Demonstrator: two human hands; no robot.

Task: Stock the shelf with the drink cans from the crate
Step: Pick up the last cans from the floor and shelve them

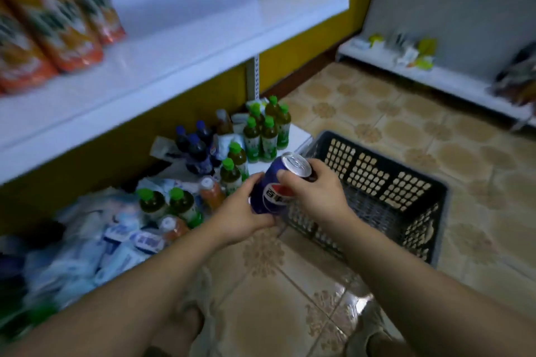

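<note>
Holding: blue can (274, 187) in both hands, clear of any surface, tilted with its silver top uppermost and leaning toward the crate
Left hand (246, 213): wrapped round the can's lower half, on the side away from the crate
Right hand (317, 193): curled over the can's upper end, fingertips at the edge of the silver top
Crate (385, 182): dark plastic with lattice walls, standing on the tiled floor (406, 124); can at its left edge
Shelf (185, 43): white, above and left of the crate
Orange containers (52, 23): blurred row on that shelf, well left of the crate
Green-capped bottles (262, 136): upright on a low white board just left of the crate's far corner, next to dark blue-capped bottles (197, 148)
Pale wrapped packs (116, 240): heaped under the shelf, further left of the crate
Second shelf (429, 72): low and white, beyond the crate, small blurred goods on it
</note>
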